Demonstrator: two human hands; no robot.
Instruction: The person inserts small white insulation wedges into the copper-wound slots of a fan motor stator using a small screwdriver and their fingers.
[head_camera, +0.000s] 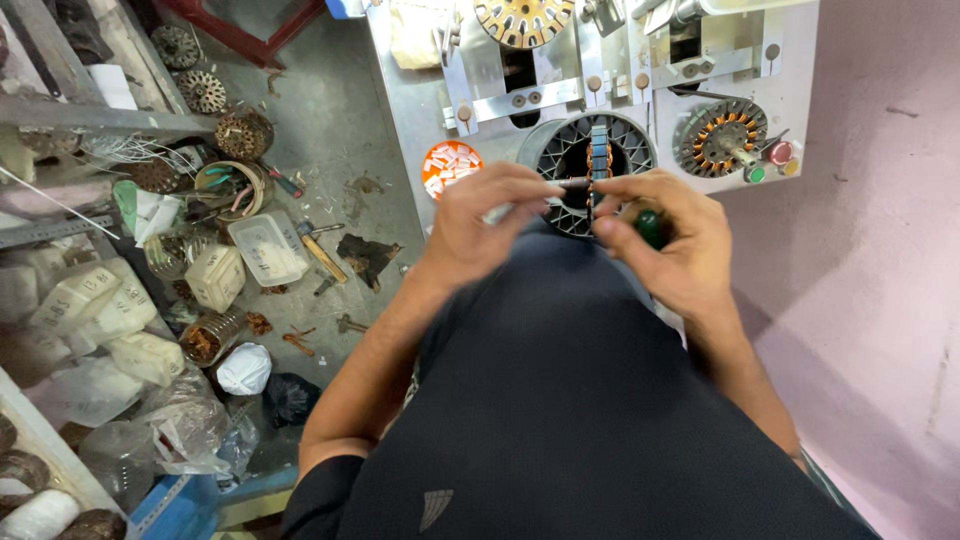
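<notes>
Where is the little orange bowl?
In the head view, the orange bowl sits on the metal bench, just left of the grey stator ring, above the left hand.

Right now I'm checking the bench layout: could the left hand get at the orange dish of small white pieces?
Probably yes: the left hand is just below the orange dish, with nothing between them, though its fingers are busy on a small rod.

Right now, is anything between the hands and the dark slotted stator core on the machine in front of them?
Nothing visible. The left hand and right hand already meet at the front of the stator core, fingertips on a thin strip at its lower slots. The right hand also holds a green-handled tool.
</notes>
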